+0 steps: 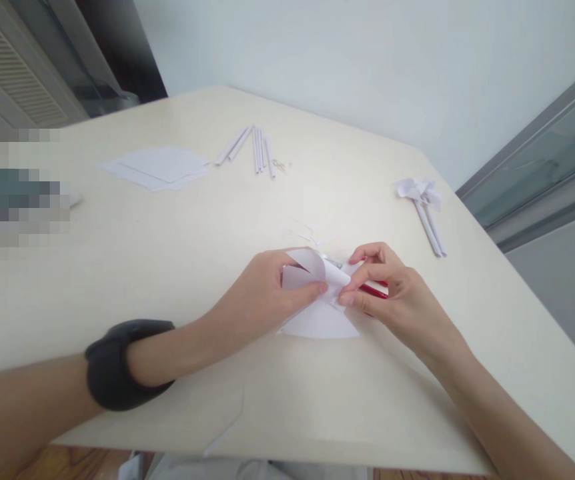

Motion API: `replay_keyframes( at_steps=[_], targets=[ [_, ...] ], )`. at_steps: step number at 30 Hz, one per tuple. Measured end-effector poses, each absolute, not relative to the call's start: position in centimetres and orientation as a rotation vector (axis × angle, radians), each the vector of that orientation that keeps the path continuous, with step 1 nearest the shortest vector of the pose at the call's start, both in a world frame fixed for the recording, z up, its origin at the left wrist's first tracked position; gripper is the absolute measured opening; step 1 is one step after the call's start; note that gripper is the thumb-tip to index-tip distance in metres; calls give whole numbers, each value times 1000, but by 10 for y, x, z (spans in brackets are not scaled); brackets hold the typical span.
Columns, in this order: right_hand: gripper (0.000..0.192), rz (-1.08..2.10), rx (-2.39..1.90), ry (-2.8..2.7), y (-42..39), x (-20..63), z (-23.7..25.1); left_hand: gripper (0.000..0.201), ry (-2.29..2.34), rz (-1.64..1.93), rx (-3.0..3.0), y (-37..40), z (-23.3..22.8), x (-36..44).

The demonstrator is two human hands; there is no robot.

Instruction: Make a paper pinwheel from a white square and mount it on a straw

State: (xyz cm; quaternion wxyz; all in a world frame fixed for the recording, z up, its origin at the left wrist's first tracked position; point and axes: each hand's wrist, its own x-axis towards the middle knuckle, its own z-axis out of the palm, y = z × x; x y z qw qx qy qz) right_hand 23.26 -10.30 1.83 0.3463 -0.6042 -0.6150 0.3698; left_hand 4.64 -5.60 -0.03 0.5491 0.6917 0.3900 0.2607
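Cut paper (320, 323) is at front centre of the table (137, 267), held between both hands. One flap is curled over toward the middle, the lower part fans out flat toward me.

My left hand (267, 287) is gripping it: thumb on top near the middle, fingers mostly hidden behind. Reads as the steadying side, probably keeping the curl from springing back. My right hand (397, 287) is closed in a pinch on the paper just right of centre, thumb against fingertips. Looks like the fine-control side. Can't tell how many layers are in that pinch.

Red-handled scissors (375, 290) lie partly hidden under the right hand; guess they were parked there to stay in reach. Thin paper offcuts (310, 237) sit just beyond the paper, so scrap is close to the work.

Further out: paper sheets (160, 167) stacked at far left, rolled paper tubes (258, 150) grouped beside them, small tan bits (280, 165) next to the tubes, too small to ID. Stock seems kept back to leave elbow room. Far right, apart from the stock: folded paper heads on sticks (430, 223), lying down together, likely set aside so they don't get crushed.
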Motion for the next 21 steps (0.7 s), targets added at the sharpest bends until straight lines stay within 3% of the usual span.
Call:
replay_keyframes(
  at_steps=[12, 21],
  targets=[
    [14, 621, -1641, -1733, -105, 227, 13, 12, 893, 599, 1687, -57, 9, 47],
    [12, 578, -1613, -1771, -107, 227, 13, 14, 901, 594, 1669, -58, 16, 47]
  ],
)
